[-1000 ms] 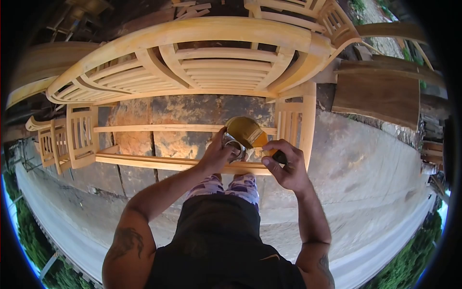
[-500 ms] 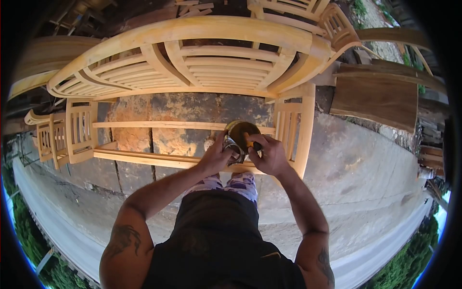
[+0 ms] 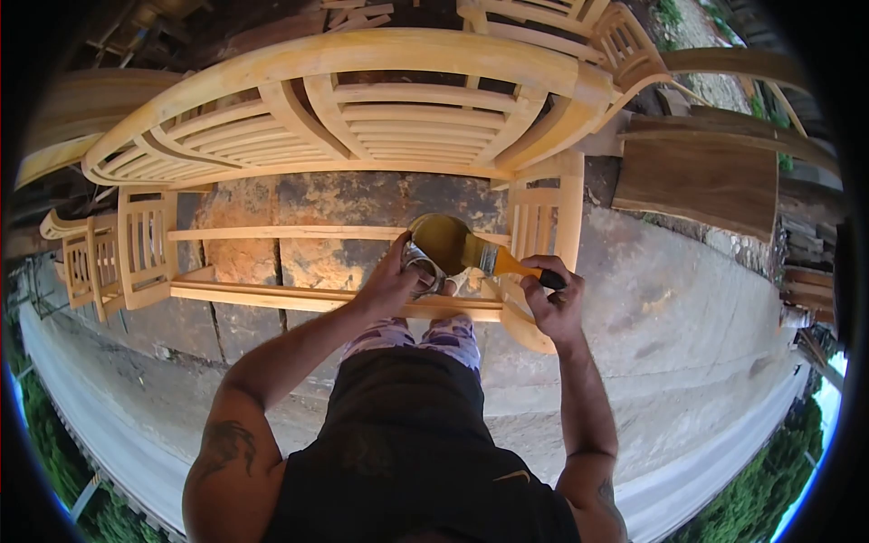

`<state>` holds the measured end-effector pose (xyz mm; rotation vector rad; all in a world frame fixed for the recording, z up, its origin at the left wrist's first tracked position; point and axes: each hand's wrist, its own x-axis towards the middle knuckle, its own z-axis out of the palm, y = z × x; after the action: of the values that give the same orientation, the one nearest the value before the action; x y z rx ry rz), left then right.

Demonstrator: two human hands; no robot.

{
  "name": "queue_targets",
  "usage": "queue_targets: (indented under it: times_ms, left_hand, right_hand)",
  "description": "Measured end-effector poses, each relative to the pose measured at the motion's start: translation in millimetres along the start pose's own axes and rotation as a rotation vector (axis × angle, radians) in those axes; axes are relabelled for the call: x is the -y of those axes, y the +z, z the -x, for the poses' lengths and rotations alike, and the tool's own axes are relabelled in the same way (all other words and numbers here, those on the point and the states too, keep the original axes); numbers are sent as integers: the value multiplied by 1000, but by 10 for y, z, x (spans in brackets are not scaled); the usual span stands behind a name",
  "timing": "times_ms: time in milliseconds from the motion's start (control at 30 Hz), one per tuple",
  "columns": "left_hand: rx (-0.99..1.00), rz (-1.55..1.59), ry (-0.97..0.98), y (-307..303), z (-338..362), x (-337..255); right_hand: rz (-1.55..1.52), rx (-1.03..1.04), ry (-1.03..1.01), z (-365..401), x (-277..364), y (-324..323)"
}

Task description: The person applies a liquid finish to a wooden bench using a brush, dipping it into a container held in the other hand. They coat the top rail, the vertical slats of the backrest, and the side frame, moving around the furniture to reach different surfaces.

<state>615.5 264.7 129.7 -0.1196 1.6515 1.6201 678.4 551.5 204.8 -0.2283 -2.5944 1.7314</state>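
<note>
The fingers of the right hand (image 3: 555, 308) are closed around the dark end of a brush (image 3: 513, 263), whose orange handle is pointed toward the left hand (image 3: 387, 285). By the left hand's fingers, bent with little opening, the side of a metal can (image 3: 434, 240) is gripped; how far they are wrapped beneath it cannot be told. The can is held tilted, its yellowish inside exposed, and the bristles are placed at its right rim, though contact there is hard to judge. Both are held over the pale wooden bench frame (image 3: 253, 291), near the right corner of its front edge. Along the frame's far edge a slatted backrest (image 3: 425, 127) is set. Beyond its right end, a dark board (image 3: 697, 181) is seen above the concrete floor (image 3: 661, 290).
</note>
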Motion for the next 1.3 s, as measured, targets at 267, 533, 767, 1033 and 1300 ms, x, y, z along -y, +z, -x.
queue_targets:
  times_ms: [267,533,767,1033,1300]
  left_hand:
    - [-7,-15,-2,-23,28,37]
    - [-8,20,-22,-15,53,-11]
    - [-40,52,-32,35,24,-175]
    - [-7,36,-27,90,-138,-57]
    - [5,-46,-101,245,-284,-50]
  right_hand:
    - [-36,-22,-105,41,148,-68]
    - [193,271,-347,-6,396,19]
    - [44,247,-170,84,235,-285]
    - [-946,-371,205,172,-709,-381]
    - [-1051,-744,78,-711,-1221,-156]
